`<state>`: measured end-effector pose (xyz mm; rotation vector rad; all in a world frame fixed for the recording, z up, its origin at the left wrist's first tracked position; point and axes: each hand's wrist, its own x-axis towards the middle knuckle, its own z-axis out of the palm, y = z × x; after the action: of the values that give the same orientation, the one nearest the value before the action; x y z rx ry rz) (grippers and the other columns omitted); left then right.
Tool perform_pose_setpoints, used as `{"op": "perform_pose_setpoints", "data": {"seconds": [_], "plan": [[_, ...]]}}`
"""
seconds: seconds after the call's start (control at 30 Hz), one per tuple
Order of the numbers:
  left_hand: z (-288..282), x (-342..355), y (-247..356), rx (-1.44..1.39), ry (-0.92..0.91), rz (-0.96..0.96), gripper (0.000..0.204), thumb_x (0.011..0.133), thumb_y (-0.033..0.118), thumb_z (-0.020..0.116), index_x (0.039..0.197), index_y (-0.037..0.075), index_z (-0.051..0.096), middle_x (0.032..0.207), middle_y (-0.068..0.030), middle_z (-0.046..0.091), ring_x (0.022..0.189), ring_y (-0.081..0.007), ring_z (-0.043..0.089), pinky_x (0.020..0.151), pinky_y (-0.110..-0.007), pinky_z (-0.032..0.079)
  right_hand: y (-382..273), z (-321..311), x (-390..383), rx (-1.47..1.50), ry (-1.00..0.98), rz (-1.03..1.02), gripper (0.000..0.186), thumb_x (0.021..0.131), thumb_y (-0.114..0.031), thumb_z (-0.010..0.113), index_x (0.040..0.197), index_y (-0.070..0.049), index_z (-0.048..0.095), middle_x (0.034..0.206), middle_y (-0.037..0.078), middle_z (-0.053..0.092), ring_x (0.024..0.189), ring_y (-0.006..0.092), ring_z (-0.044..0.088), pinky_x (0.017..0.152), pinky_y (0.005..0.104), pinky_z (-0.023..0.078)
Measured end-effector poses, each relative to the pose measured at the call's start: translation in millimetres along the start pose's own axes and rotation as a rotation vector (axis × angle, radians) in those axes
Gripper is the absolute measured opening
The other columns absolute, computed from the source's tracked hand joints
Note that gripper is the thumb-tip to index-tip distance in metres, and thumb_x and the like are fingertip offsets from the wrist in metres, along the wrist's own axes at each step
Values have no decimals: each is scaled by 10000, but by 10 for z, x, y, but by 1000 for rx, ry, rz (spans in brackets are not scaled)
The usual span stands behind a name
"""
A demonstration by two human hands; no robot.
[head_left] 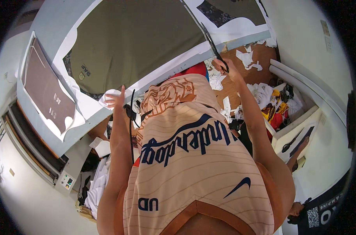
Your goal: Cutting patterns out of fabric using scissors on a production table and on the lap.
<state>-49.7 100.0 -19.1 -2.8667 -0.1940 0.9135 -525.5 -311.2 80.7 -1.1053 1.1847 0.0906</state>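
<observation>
My right hand (230,69) is closed round the black handles of a pair of scissors (214,46) at the table's front edge. Their dark blades point up and left, along the white margin beside a large olive-green printed fabric panel (135,43). My left hand (117,98) has its fingers apart and touches the curled white margin at the panel's lower left corner. This panel lies flat on the blue-grey table (93,119), with dark patterned strips at its side. A second olive panel (240,13) with a dark patterned part lies to the right.
A brown printed piece (48,90) lies at the table's left. White scraps (246,58) litter the brown floor. A bin of colourful fabric (277,103) stands right, white cloth (97,186) lower left. Machinery (33,145) is left. Another person (297,209) partly shows lower right.
</observation>
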Motion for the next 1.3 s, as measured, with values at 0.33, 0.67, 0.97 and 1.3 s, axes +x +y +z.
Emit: {"op": "perform_pose_setpoints", "data": {"seconds": [0.33,0.67,0.97,1.3], "plan": [[-13,-72,73,-31,6,16,1525,609,1027,518,1614,145,-217,1641,-309,-246,1486,-592,-198,1185,-710,-14,-43,-102,273,38,-22,-29,486,1003,-499,620,702,-133,510,608,-22,473,551,97,451,555,285,361],[44,-47,84,-24,10,35,1531,616,1024,522,1610,126,-222,1628,-335,-252,1478,-603,-211,1174,-721,-23,-326,-68,353,74,33,-36,536,901,-563,729,634,-157,503,561,-29,471,484,98,456,508,278,376],[13,-90,107,4,-2,59,1526,640,1034,469,1602,66,-213,1618,-368,-232,1493,-567,-219,1180,-692,-61,-567,-66,395,262,-83,-110,542,943,-544,688,624,-165,466,543,-37,448,466,89,432,498,267,337],[-35,-128,155,-43,-4,30,1528,638,1013,521,1602,92,-225,1617,-349,-262,1480,-584,-233,1177,-701,-62,-695,-29,436,112,47,-72,515,898,-530,753,621,-182,493,540,-43,457,470,89,445,488,262,340]]}}
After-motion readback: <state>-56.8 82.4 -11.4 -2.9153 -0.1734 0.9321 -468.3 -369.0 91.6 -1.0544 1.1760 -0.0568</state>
